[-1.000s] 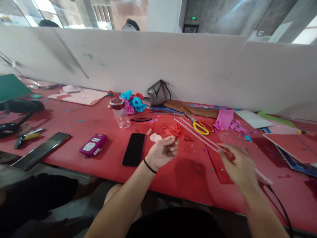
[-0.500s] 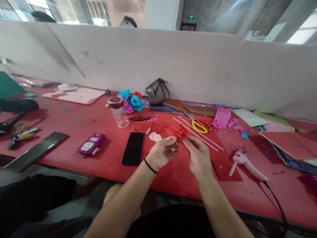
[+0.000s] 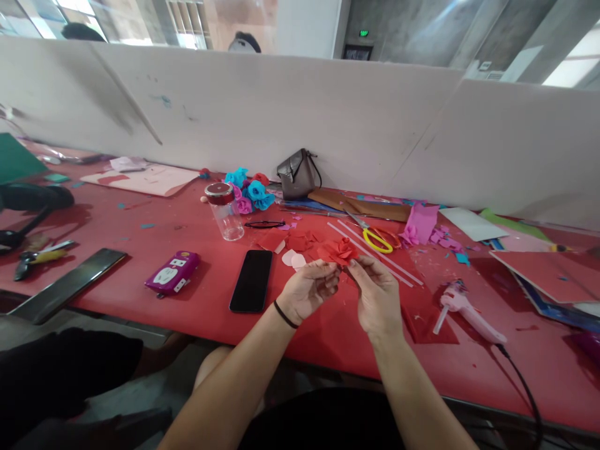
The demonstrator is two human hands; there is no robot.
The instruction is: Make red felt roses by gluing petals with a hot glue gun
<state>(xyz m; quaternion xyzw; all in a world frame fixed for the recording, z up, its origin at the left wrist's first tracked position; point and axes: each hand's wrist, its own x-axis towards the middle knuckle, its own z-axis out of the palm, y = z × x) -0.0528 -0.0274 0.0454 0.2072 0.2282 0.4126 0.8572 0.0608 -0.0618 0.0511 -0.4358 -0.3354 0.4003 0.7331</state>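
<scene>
A small red paper flower [image 3: 341, 250] is held just above the red table [image 3: 140, 250], between both hands. My left hand [image 3: 307, 289], with a black band on its wrist, pinches the flower from the left with curled fingers. From the right, my right hand [image 3: 376, 292] pinches it too. A pink glue gun [image 3: 466, 311] lies on the table to the right of my right hand, its black cord trailing off the front edge. Yellow-handled scissors [image 3: 375, 237] and thin white sticks [image 3: 375, 251] lie just behind the flower.
A black phone [image 3: 252, 280], a purple case [image 3: 172, 272], a clear jar with a red lid [image 3: 225, 211], blue and pink paper flowers [image 3: 248, 190], a grey pouch [image 3: 297, 174] and scattered paper scraps lie on the table. A white partition [image 3: 375, 119] runs behind it.
My right hand left the glue gun on the table at the right and came left to the flower. Both hands now pinch the flower, raised slightly.
</scene>
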